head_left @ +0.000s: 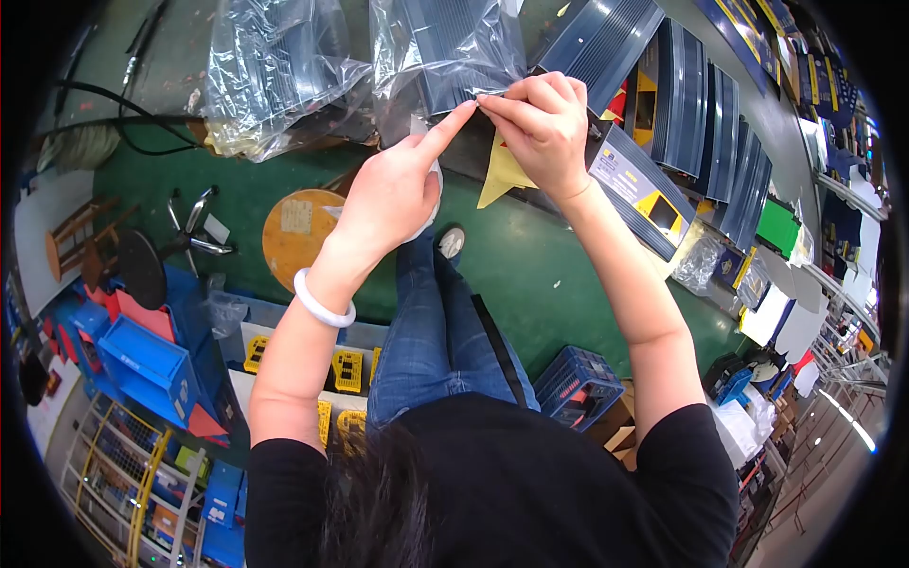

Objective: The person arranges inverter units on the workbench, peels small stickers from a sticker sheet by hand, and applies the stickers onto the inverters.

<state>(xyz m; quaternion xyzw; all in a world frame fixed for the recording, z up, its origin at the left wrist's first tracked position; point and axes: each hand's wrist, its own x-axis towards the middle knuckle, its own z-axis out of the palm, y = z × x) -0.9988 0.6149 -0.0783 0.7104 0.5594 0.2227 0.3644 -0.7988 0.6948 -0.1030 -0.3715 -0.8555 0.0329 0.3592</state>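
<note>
My left hand (393, 194) has its index finger stretched toward my right fingertips, with the other fingers curled against a white thing (436, 201) that is mostly hidden behind it. Thumb and fingers of my right hand (542, 123) are pinched together at that fingertip; what they hold is too small to make out. Just beyond both hands lies a dark ribbed metal case (450, 47) in a clear plastic bag (393, 62). Yellow paper (505, 170) hangs at the bench edge below my right hand.
Another bagged ribbed case (275, 66) lies to the left. Several unbagged cases (680, 95) line the bench on the right, with a labelled one (639, 185) near my right forearm. Below are a round wooden stool (298, 237), a blue crate (575, 383) and blue bins (147, 364).
</note>
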